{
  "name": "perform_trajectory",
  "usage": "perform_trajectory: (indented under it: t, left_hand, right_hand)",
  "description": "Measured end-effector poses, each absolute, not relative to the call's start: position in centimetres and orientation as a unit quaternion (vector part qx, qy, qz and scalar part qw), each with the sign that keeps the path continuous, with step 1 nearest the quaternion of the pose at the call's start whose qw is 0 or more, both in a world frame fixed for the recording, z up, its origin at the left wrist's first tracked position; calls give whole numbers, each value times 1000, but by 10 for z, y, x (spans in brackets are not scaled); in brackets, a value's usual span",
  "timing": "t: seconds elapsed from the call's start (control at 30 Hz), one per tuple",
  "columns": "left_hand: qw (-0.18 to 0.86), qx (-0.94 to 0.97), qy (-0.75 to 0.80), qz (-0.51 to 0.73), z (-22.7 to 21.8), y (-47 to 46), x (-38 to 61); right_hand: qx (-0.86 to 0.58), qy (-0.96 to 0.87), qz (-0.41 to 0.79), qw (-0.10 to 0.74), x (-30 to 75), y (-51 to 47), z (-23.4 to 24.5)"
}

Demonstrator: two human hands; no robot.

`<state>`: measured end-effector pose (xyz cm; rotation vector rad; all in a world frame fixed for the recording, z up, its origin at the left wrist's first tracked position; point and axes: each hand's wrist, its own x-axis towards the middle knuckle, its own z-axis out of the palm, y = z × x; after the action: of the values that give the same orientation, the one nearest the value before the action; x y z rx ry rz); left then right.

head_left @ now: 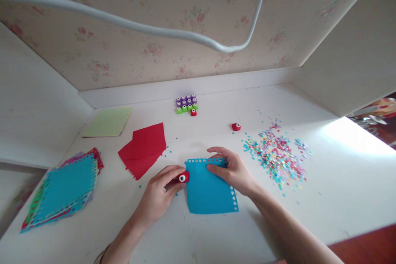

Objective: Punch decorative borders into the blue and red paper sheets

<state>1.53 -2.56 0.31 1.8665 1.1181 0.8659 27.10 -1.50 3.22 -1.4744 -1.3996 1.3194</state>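
Note:
A blue paper square (208,192) lies on the white desk (185,235) in front of me, with punched holes along its top and right edges. My left hand (161,194) pinches a small red punch (183,177) against the sheet's left edge. My right hand (232,169) lies on the sheet's upper part, fingers pressing it flat to the desk.
Red sheets (144,148) and a pale green sheet (107,122) lie at the left back. A stack of punched sheets (63,189) sits far left. A cluster of small punches (186,104), another red punch (236,126) and scattered confetti (276,156) are beyond and right.

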Motion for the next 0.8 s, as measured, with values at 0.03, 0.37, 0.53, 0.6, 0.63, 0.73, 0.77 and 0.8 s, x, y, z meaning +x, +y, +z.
perform_trajectory:
  t: [0.03, 0.37, 0.53, 0.6, 0.63, 0.73, 0.77, 0.8]
  left_hand:
    - [395, 733, 438, 338, 3, -26, 15]
    - [407, 733, 437, 325, 9, -24, 14]
    - [415, 720, 445, 333, 10, -24, 15]
    - [420, 717, 450, 328, 11, -25, 15]
    - [424, 712, 454, 327, 12, -25, 16]
    - [446, 689, 468, 329, 13, -26, 17]
    - [454, 683, 468, 328, 13, -26, 17]
    - [464, 679, 466, 327, 13, -26, 17]
  right_hand:
    - [-572, -545, 505, 349, 271, -15, 32]
    - [-559, -569, 486, 356, 271, -15, 32]
    - [-563, -560, 496, 351, 271, -16, 32]
    - [-558, -556, 506, 351, 272, -16, 32]
    - [-555, -553, 512, 352, 272, -16, 32]
    - [-548, -546, 526, 354, 272, -16, 31]
    - [-547, -546, 526, 354, 272, -15, 30]
    - [-547, -548, 524, 354, 271, -15, 29]
